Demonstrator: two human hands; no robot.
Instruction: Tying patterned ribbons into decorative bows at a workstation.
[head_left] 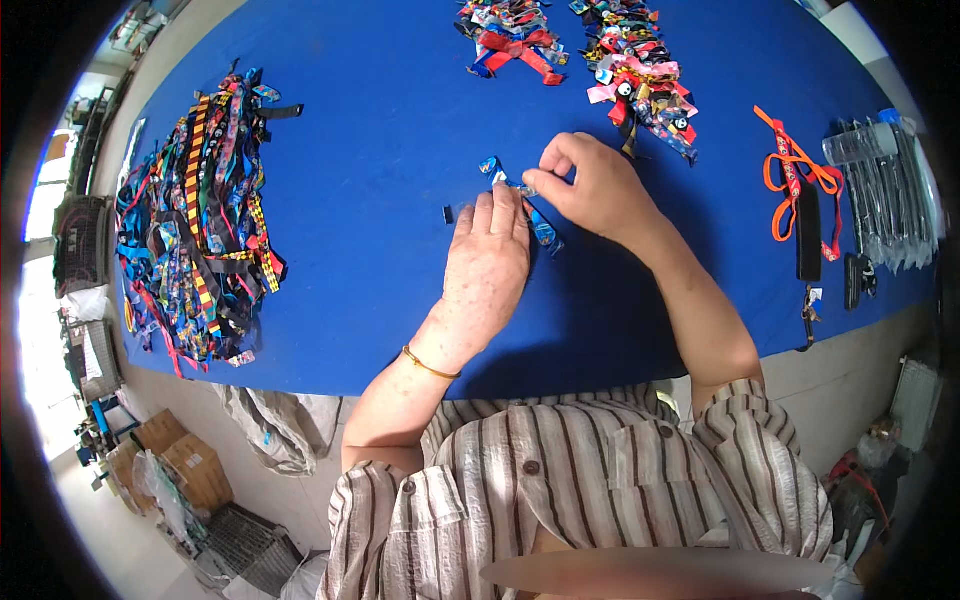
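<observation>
In the middle of the blue-covered table lies a small folded lanyard (545, 235), blue with a colourful print. My left hand (488, 255) rests flat over it with the fingers stretched out, so its centre is hidden. A small black piece (448, 214) sticks out to the left of those fingers. From the right, my right hand (595, 190) pinches thumb and forefinger together at the lanyard's upper right part. What exactly lies between those fingertips is partly covered.
A large heap of printed lanyards (200, 225) spreads over the table's left side. At the far side lie two rows of folded, tied lanyards (640, 75). An orange-red lanyard (790, 180), a black strap (808, 235) and clear plastic sleeves (885, 195) lie at the right.
</observation>
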